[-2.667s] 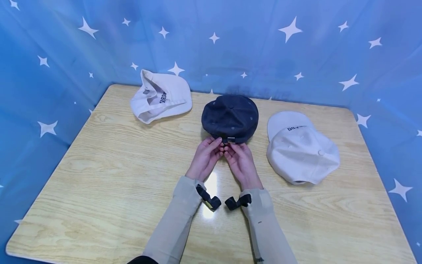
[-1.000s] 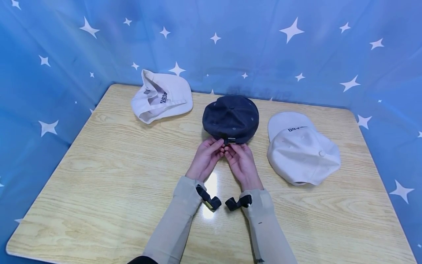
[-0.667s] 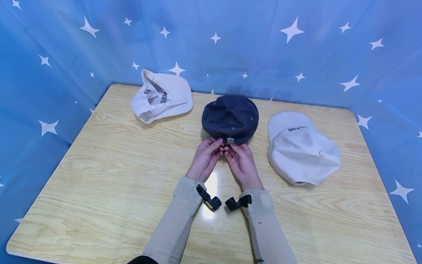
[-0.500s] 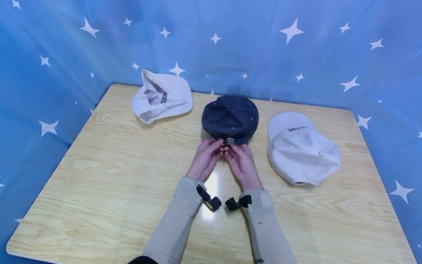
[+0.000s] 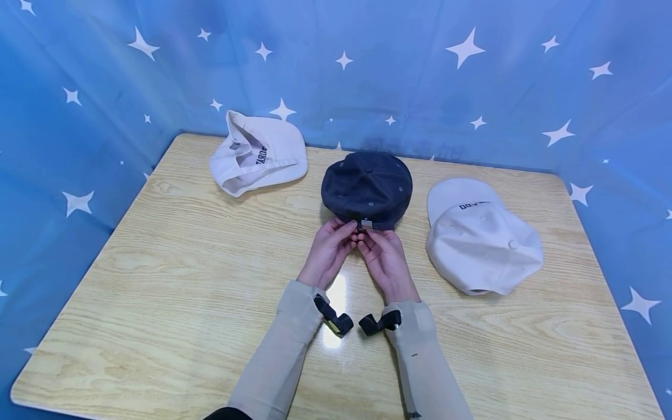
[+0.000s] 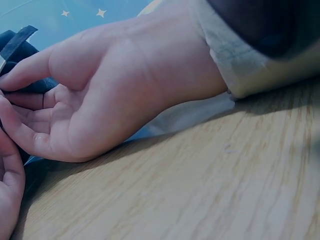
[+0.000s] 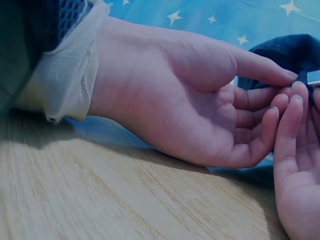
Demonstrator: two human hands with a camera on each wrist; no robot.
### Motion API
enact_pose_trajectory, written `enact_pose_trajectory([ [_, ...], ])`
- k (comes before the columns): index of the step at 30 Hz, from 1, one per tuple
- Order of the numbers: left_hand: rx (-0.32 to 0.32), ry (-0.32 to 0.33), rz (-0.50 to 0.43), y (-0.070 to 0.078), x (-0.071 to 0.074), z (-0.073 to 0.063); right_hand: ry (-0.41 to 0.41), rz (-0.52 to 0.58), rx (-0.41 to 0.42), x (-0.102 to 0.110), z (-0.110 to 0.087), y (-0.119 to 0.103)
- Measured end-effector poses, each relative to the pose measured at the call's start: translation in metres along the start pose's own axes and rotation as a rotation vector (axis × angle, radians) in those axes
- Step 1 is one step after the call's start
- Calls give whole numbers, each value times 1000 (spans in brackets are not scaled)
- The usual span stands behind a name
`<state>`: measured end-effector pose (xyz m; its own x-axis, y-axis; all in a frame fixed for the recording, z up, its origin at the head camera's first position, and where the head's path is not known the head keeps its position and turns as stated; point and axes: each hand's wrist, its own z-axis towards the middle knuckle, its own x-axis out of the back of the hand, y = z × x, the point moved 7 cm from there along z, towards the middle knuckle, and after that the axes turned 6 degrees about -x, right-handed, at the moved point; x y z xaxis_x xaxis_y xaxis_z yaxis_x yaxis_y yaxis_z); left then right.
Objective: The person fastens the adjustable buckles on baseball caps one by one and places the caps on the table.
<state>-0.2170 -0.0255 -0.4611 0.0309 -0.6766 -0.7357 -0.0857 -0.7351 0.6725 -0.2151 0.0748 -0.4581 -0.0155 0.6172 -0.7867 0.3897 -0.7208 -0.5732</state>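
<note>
A navy cap sits crown up at the table's back middle, its rear strap and metal buckle facing me. My left hand pinches the strap left of the buckle between thumb and fingers. From the other side, my right hand pinches the strap just below and right of the buckle. The two hands' fingertips meet under the strap. In the right wrist view the buckle shows beside the right thumb tip. The strap's loose end is mostly hidden by the fingers.
A white cap lies on its side at the back left, its inside showing. Another white cap rests crown up on the right, brim pointing back. The wooden table meets a blue star-patterned curtain at the back and sides.
The buckle tilts under the fingers, catching more light at 0.7 s ago and appearing narrower now. Both hands stay at the strap, and the caps keep their places.
</note>
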Motion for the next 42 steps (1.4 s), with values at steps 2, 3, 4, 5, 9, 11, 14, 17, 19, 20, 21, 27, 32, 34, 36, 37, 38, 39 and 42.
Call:
enact_pose_trajectory([
  [2, -4, 1, 10, 0, 0, 0, 1, -2, 3, 0, 0, 0],
  [3, -5, 1, 13, 0, 0, 0, 0, 2, 3, 0, 0, 0],
  [4, -5, 3, 15, 0, 0, 0, 2, 1, 5, 0, 0, 0],
  [5, -5, 3, 17, 0, 0, 0, 6, -6, 9, 0, 0, 0],
  [9, -3, 1, 24, 1, -1, 0, 13, -2, 5, 1, 0, 0],
  [11, -3, -1, 23, 1, -1, 0, 14, 1, 4, 1, 0, 0],
  [14, -2, -2, 21, 0, -1, 0, 12, 5, 3, 2, 0, 0],
  [17, -2, -10, 24, 0, -1, 0, 12, -3, 8, 1, 0, 0],
  [19, -2, -14, 31, 0, -1, 0, 9, 6, 4, 1, 0, 0],
  [20, -3, -14, 32, 0, -1, 0, 7, 9, 2, 1, 0, 1],
  [21, -2, -13, 32, 0, -1, 0, 7, 8, 0, 1, 0, 1],
  [27, 0, -13, 27, 0, -1, -1, 26, -3, 1, 2, 1, 1],
  [32, -4, -23, 32, 0, -2, 0, 39, -8, 1, 3, 1, 1],
  [34, -3, -23, 30, 0, -2, 0, 41, -13, 1, 3, 1, 1],
  [36, -1, -23, 30, 0, -2, 0, 45, -17, 1, 3, 1, 1],
  [37, 0, -24, 30, 0, -2, 0, 46, -18, -1, 3, 1, 1],
  [38, 1, -25, 32, 0, -2, 0, 46, -18, -1, 3, 1, 1],
  [39, 1, -25, 33, 0, -2, 0, 46, -17, -2, 3, 1, 1],
  [42, 0, -28, 31, 0, -2, 0, 46, -15, -2, 3, 1, 1],
])
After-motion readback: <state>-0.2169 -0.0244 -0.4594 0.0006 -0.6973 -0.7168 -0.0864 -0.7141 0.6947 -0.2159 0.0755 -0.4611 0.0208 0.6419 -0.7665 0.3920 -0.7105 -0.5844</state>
